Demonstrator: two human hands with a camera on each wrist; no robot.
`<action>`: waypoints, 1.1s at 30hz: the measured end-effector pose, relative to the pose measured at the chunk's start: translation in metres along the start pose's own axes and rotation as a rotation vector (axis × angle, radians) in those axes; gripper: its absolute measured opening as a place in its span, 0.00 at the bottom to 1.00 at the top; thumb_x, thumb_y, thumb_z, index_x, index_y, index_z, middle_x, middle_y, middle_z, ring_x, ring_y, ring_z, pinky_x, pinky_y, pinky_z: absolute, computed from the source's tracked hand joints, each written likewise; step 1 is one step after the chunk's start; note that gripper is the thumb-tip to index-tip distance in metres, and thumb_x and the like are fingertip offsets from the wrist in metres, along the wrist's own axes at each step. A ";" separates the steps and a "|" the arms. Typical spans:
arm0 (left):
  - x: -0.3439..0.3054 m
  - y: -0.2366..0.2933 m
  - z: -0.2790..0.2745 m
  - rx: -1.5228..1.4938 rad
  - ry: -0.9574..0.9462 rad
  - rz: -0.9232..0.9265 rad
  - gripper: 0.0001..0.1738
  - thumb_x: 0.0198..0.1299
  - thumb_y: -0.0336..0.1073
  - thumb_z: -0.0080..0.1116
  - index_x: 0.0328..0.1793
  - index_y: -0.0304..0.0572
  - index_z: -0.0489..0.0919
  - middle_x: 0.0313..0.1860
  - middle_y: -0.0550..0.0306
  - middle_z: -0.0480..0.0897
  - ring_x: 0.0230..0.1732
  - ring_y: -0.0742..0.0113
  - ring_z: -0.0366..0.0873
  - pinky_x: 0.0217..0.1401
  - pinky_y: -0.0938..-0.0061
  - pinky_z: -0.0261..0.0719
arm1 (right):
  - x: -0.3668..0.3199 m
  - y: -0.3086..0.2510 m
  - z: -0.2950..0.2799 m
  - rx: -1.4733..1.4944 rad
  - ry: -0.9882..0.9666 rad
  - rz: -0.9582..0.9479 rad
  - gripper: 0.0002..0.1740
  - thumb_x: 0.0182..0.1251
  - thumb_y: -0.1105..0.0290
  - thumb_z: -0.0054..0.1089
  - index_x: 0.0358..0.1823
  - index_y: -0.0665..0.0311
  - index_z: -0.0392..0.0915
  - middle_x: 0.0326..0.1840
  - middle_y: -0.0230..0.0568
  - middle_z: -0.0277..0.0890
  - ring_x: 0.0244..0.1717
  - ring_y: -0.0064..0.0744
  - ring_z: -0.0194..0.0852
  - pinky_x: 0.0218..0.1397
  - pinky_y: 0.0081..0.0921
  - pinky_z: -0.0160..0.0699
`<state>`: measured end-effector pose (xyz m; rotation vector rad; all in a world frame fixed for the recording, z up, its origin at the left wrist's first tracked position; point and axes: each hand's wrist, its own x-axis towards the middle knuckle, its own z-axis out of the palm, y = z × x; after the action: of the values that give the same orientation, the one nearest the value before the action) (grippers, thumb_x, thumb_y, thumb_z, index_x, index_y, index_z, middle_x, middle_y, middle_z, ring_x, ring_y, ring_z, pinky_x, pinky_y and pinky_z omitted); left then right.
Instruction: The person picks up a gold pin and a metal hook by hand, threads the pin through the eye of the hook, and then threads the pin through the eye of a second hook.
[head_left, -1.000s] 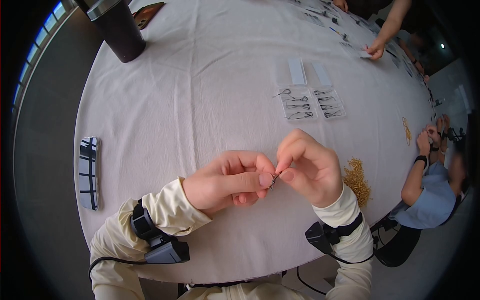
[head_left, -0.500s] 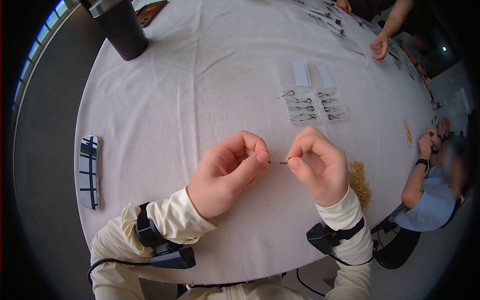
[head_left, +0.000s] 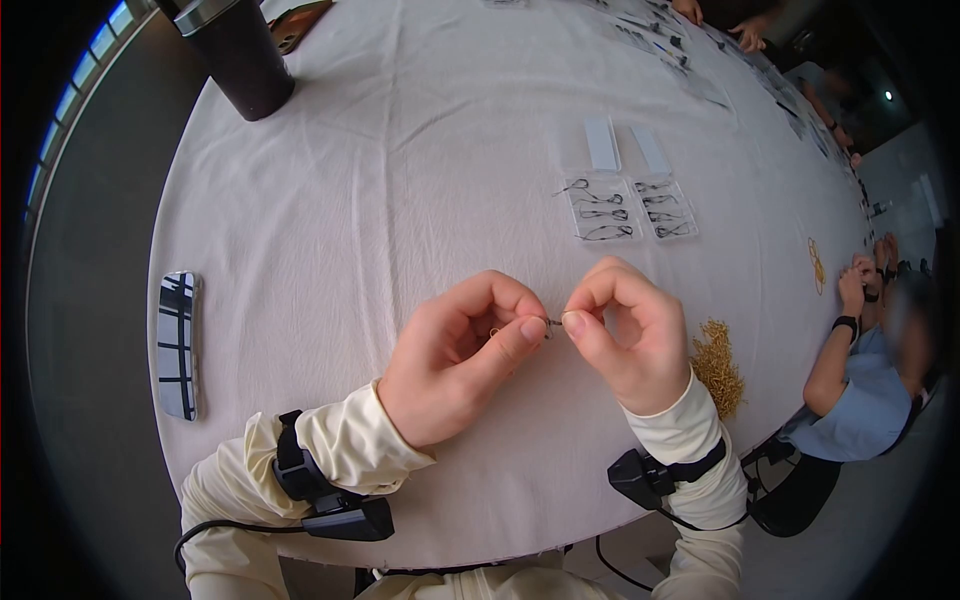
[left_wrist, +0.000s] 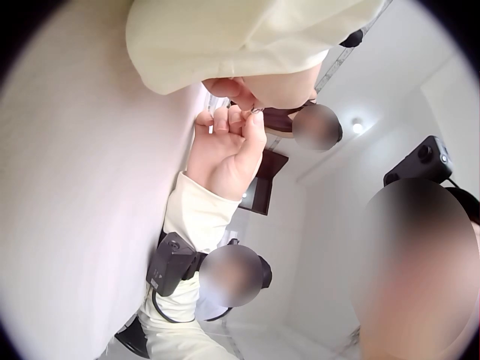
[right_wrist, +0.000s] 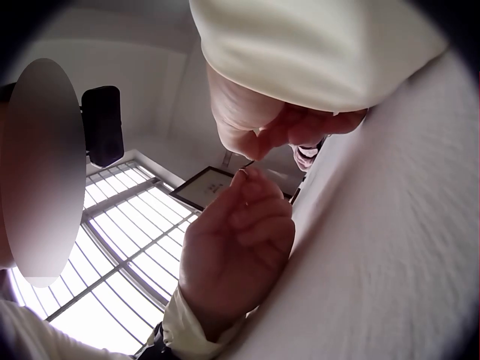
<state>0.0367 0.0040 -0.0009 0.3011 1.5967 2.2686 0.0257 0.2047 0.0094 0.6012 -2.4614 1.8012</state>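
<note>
In the head view my left hand [head_left: 455, 355] and right hand [head_left: 630, 335] meet close together above the cloth. Between their fingertips is a small, thin metal piece with a dark end [head_left: 555, 322]. Left thumb and forefinger pinch one side of it, and the right thumb and forefinger pinch the other. A bit of gold-coloured wire [head_left: 494, 332] shows inside the curl of the left fingers. Both wrist views show the fingertips almost touching, the left hand [right_wrist: 238, 247] and the right hand [left_wrist: 225, 157] mostly hiding the piece, whose exact kind I cannot tell.
Two clear boxes [head_left: 603, 238] hold several looped black cords. Right of my hands lies a pile of small gold pieces [head_left: 717, 370], with a gold loop [head_left: 816, 265] farther off. A phone [head_left: 179, 345] and dark tumbler [head_left: 245, 65] stand left. Other people sit along the right edge.
The hands first drew apart, stretching the small piece between them, then came closer again. Across the table, another person's hand has pulled back.
</note>
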 end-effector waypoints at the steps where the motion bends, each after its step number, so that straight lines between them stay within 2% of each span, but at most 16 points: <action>1: 0.000 0.000 0.000 0.000 0.000 0.000 0.07 0.74 0.36 0.58 0.46 0.39 0.76 0.35 0.65 0.78 0.32 0.81 0.70 0.35 0.83 0.71 | 0.000 -0.002 -0.001 0.000 0.001 0.000 0.05 0.62 0.77 0.66 0.32 0.67 0.77 0.32 0.32 0.73 0.32 0.22 0.68 0.37 0.22 0.71; 6: -0.002 0.000 0.000 0.126 0.062 0.047 0.07 0.72 0.33 0.61 0.44 0.37 0.78 0.35 0.63 0.81 0.31 0.80 0.73 0.34 0.82 0.74 | -0.003 -0.013 0.003 -0.323 0.100 -0.075 0.08 0.54 0.78 0.70 0.29 0.62 0.77 0.29 0.30 0.73 0.28 0.25 0.68 0.32 0.22 0.70; 10: -0.003 0.002 -0.001 0.300 0.111 0.043 0.05 0.69 0.28 0.62 0.41 0.33 0.79 0.34 0.61 0.83 0.33 0.79 0.77 0.34 0.81 0.75 | -0.006 -0.014 0.010 -0.346 0.142 -0.081 0.09 0.53 0.78 0.72 0.28 0.60 0.77 0.28 0.29 0.73 0.27 0.26 0.66 0.31 0.23 0.70; 12: -0.002 0.001 0.000 0.430 0.155 0.157 0.05 0.64 0.26 0.65 0.39 0.34 0.80 0.31 0.57 0.83 0.28 0.75 0.78 0.29 0.78 0.75 | -0.006 -0.014 0.013 -0.355 0.170 -0.102 0.10 0.52 0.78 0.72 0.28 0.60 0.77 0.27 0.28 0.72 0.26 0.25 0.65 0.30 0.23 0.69; 13: -0.002 -0.001 -0.001 0.430 0.154 0.157 0.05 0.64 0.26 0.65 0.39 0.34 0.80 0.31 0.57 0.83 0.28 0.75 0.78 0.29 0.78 0.75 | -0.007 -0.013 0.014 -0.355 0.170 -0.102 0.10 0.52 0.78 0.72 0.28 0.60 0.77 0.27 0.28 0.72 0.26 0.25 0.65 0.30 0.23 0.69; 15: -0.001 -0.003 -0.002 0.551 0.167 0.307 0.05 0.61 0.25 0.67 0.39 0.36 0.80 0.32 0.55 0.82 0.27 0.69 0.79 0.28 0.77 0.75 | -0.008 -0.012 0.015 -0.350 0.189 -0.101 0.11 0.52 0.78 0.73 0.27 0.60 0.76 0.27 0.28 0.72 0.26 0.25 0.65 0.29 0.23 0.68; 16: -0.001 -0.001 -0.003 0.551 0.166 0.307 0.05 0.61 0.25 0.67 0.39 0.36 0.80 0.32 0.55 0.82 0.27 0.69 0.79 0.28 0.77 0.75 | -0.007 -0.011 0.016 -0.350 0.189 -0.101 0.11 0.52 0.78 0.73 0.27 0.60 0.76 0.27 0.28 0.72 0.26 0.25 0.65 0.29 0.23 0.68; 18: -0.002 0.006 -0.003 0.791 0.085 0.432 0.04 0.63 0.22 0.65 0.40 0.33 0.80 0.33 0.57 0.81 0.31 0.72 0.79 0.34 0.78 0.78 | -0.007 -0.011 0.017 -0.329 0.200 -0.110 0.11 0.52 0.79 0.73 0.27 0.60 0.75 0.27 0.28 0.71 0.26 0.24 0.64 0.29 0.23 0.67; 22: -0.001 0.007 -0.001 0.788 0.104 0.434 0.05 0.61 0.21 0.66 0.40 0.34 0.81 0.34 0.56 0.82 0.31 0.70 0.79 0.34 0.78 0.78 | -0.007 -0.008 0.016 -0.277 0.203 -0.140 0.11 0.54 0.79 0.72 0.28 0.61 0.75 0.27 0.29 0.71 0.25 0.23 0.63 0.28 0.22 0.66; 25: -0.001 0.005 0.000 0.693 0.110 0.378 0.04 0.63 0.22 0.64 0.41 0.34 0.80 0.35 0.56 0.83 0.31 0.72 0.79 0.35 0.78 0.78 | -0.007 -0.007 0.016 -0.171 0.207 -0.107 0.10 0.57 0.79 0.71 0.29 0.62 0.75 0.27 0.30 0.70 0.25 0.21 0.62 0.29 0.21 0.66; 27: -0.001 0.003 0.001 0.452 0.110 0.220 0.02 0.67 0.24 0.62 0.43 0.33 0.79 0.36 0.56 0.83 0.32 0.74 0.78 0.35 0.79 0.78 | -0.007 -0.007 0.015 -0.117 0.194 -0.076 0.09 0.60 0.80 0.69 0.30 0.63 0.75 0.27 0.30 0.71 0.26 0.19 0.62 0.31 0.20 0.66; 31: -0.002 0.003 0.000 0.364 0.064 0.181 0.03 0.71 0.28 0.59 0.45 0.34 0.79 0.38 0.58 0.83 0.33 0.77 0.77 0.35 0.80 0.78 | -0.009 -0.005 0.015 -0.047 0.194 -0.053 0.08 0.61 0.80 0.68 0.30 0.64 0.75 0.28 0.29 0.71 0.27 0.18 0.62 0.32 0.19 0.65; 33: -0.003 0.004 0.002 0.152 0.067 0.082 0.05 0.73 0.31 0.58 0.47 0.35 0.78 0.39 0.59 0.82 0.34 0.78 0.77 0.35 0.81 0.77 | -0.010 -0.005 0.015 0.081 0.194 0.033 0.07 0.62 0.79 0.67 0.31 0.64 0.75 0.29 0.29 0.72 0.28 0.17 0.62 0.32 0.19 0.66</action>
<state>0.0396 0.0031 0.0032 0.3383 1.8273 2.2431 0.0396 0.1925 0.0067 0.3710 -2.2946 1.8808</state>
